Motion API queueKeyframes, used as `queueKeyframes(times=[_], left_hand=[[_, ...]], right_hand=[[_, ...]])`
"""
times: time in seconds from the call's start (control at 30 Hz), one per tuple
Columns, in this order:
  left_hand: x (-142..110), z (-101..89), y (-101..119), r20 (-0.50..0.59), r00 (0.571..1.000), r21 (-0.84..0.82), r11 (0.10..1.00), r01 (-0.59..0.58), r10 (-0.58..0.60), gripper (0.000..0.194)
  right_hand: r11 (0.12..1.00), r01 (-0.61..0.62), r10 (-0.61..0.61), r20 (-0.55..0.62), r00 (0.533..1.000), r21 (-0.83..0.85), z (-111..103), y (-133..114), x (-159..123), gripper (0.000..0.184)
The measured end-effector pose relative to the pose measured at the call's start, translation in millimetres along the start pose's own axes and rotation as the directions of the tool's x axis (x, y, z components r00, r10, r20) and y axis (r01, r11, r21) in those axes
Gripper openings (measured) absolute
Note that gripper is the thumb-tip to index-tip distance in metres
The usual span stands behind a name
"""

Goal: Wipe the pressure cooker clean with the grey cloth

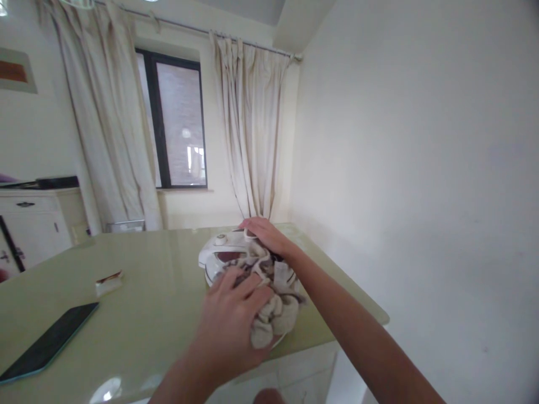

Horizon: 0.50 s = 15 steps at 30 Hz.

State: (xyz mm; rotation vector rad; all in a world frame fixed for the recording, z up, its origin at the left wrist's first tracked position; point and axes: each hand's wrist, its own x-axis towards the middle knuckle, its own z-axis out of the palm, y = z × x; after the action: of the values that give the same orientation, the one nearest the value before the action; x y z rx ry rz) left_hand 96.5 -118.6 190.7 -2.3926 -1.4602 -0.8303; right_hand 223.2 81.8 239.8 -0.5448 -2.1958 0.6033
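A white rounded appliance [208, 257] with a small round knob and a dark reddish-brown panel sits near the right end of the table; its exact kind I cannot make out. Over its near side lies a bunched, stained whitish cloth [283, 311]. My left hand [236, 308] presses onto this cloth with bent fingers gripping its folds. At the appliance's far side, my right hand [267, 235] is laid over the top edge, fingers together and curved around it. The cloth and both hands hide much of the appliance.
The glossy green table [155, 269] ends close to the white wall on the right. A dark phone [50, 342] lies at the left, with a small white packet [109, 283] beyond it. Curtains [256, 123], a window [181, 123] and a white cabinet [37, 219] stand behind.
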Motion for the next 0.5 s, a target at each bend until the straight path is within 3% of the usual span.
queueKeyframes(times=[0.1,0.17,0.23,0.33,0.4,0.43,0.5], left_hand=[[9.7,0.4,21.2,0.138,0.983,0.048,0.99,-0.131,0.124,0.049],[14.6,-0.1,21.5,0.144,0.978,0.047,0.986,-0.159,0.151,0.047],[18.3,-2.4,8.0,0.072,0.992,0.045,0.993,-0.111,0.108,0.048],[18.9,-2.8,-33.2,-0.17,0.983,-0.027,0.997,0.072,-0.076,0.045],[15.0,2.4,-67.4,-0.356,0.89,-0.208,0.952,0.223,-0.286,0.042],[12.1,6.4,-84.3,-0.405,0.81,-0.327,0.894,0.306,-0.425,0.044],[6.2,15.4,-114.9,-0.381,0.642,-0.525,0.727,0.442,-0.665,0.047]], right_hand=[[0.994,-0.08,0.082,-0.032,0.996,0.072,-0.3,3.9,1.7,0.055],[0.993,-0.089,0.092,-0.033,0.995,0.071,-0.2,4.5,1.1,0.051],[0.995,-0.067,0.069,-0.022,0.997,0.067,-0.2,4.1,-0.1,0.048],[0.996,-0.058,0.061,-0.037,0.997,0.068,-0.3,3.6,-1.3,0.045],[0.996,-0.071,0.075,-0.059,0.995,0.056,0.3,3.2,-1.7,0.047],[0.996,-0.073,0.076,-0.064,0.995,0.049,0.8,2.6,-1.9,0.048],[0.998,-0.051,0.054,-0.073,0.996,0.034,2.2,0.5,-2.7,0.049]])
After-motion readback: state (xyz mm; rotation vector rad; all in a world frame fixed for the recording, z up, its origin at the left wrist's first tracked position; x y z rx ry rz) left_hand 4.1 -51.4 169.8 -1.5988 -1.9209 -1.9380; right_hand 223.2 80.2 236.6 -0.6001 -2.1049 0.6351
